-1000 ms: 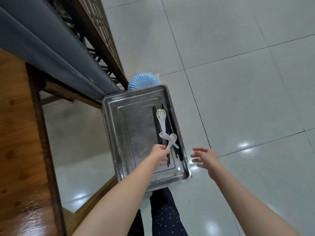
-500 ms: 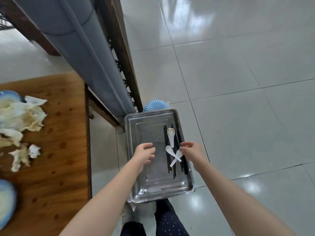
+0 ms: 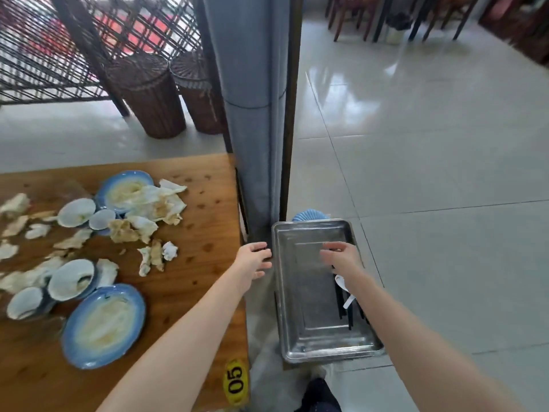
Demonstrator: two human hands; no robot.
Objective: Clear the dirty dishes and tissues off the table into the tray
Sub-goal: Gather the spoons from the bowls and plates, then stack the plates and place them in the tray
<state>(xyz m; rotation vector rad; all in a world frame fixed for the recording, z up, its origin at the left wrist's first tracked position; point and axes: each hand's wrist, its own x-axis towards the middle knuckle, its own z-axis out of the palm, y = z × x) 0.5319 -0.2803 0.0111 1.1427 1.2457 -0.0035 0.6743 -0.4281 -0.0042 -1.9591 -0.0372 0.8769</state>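
Observation:
A steel tray (image 3: 300,310) stands low beside the wooden table (image 3: 193,281), holding white spoons (image 3: 341,285) and black chopsticks (image 3: 341,310) partly hidden by my right arm. My right hand (image 3: 341,258) hovers over the tray, fingers relaxed and holding nothing. My left hand (image 3: 252,260) hangs open between the table's right edge and the tray. On the table lie a large dirty blue plate (image 3: 104,325), another blue plate (image 3: 124,191), several small bowls (image 3: 71,279) and crumpled tissues (image 3: 160,203).
A grey upholstered seat back (image 3: 252,114) rises just beyond the tray, with a blue ridged dish (image 3: 309,216) peeking out behind it. A yellow "05" tag (image 3: 236,380) marks the table's near edge. Wicker stools (image 3: 148,96) stand behind. Tiled floor (image 3: 445,203) spreads to the right.
The view has swung up and left, bringing the table's dishes into sight. My left hand moved off the tray toward the table edge; my right hand rose further up over the tray.

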